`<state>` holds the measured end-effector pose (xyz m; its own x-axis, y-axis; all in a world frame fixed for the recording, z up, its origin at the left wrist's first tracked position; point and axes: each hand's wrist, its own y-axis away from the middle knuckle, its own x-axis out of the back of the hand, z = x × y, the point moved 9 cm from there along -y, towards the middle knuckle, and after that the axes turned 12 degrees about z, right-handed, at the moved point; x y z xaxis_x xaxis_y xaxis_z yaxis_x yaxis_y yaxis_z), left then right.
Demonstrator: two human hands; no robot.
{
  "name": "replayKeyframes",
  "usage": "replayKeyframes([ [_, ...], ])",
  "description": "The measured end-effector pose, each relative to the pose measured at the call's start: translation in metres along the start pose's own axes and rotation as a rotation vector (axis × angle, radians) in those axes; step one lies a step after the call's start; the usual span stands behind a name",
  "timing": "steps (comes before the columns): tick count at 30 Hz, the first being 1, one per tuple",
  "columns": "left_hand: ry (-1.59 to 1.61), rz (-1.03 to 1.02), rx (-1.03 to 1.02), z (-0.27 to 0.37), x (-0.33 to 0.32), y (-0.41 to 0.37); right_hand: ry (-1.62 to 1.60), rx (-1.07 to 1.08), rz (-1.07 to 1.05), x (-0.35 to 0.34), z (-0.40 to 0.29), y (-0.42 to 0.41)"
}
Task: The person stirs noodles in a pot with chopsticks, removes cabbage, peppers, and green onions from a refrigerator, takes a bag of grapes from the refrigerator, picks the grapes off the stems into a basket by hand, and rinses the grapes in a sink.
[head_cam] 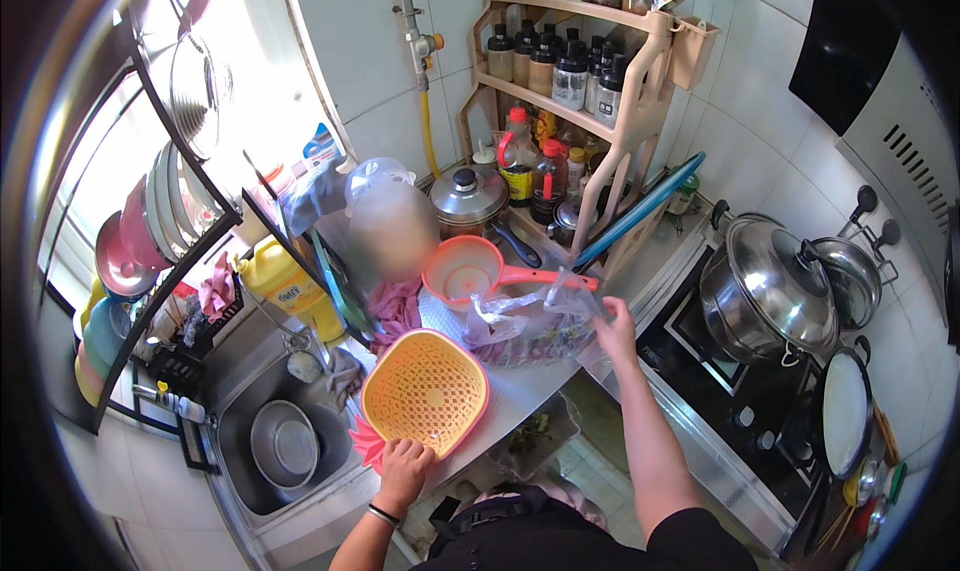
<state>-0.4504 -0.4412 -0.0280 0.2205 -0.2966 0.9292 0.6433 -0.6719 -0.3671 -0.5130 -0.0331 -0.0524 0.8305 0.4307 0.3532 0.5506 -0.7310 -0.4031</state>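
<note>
A yellow plastic colander basket with a pink outer rim stands on the counter before me. My left hand has its fingers curled over the near rim, beside a pink leaf-shaped handle. To the right lies a clear plastic bag with dark green and purplish contents, possibly leafy vegetables. My right hand pinches the right edge of this bag. Behind the bag is an orange-red plastic ladle, its handle reaching right, partly behind the plastic.
At left, a sink holds a metal bowl. A gas stove with a steel pot is at right. A spice rack and lidded pan stand behind. Below the counter edge sits a waste bin.
</note>
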Motion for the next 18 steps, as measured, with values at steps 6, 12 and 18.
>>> replayKeyframes([
  [6,0.117,0.024,0.093,0.013,0.027,-0.030,-0.418,0.157,-0.488,-0.007,-0.146,0.066],
  [12,0.472,0.177,-0.301,0.092,0.091,-0.125,0.356,0.570,-0.664,-0.065,-0.141,0.077],
  [18,0.424,0.106,-0.218,0.094,0.021,-0.203,0.090,0.525,-1.165,-0.095,-0.099,0.169],
])
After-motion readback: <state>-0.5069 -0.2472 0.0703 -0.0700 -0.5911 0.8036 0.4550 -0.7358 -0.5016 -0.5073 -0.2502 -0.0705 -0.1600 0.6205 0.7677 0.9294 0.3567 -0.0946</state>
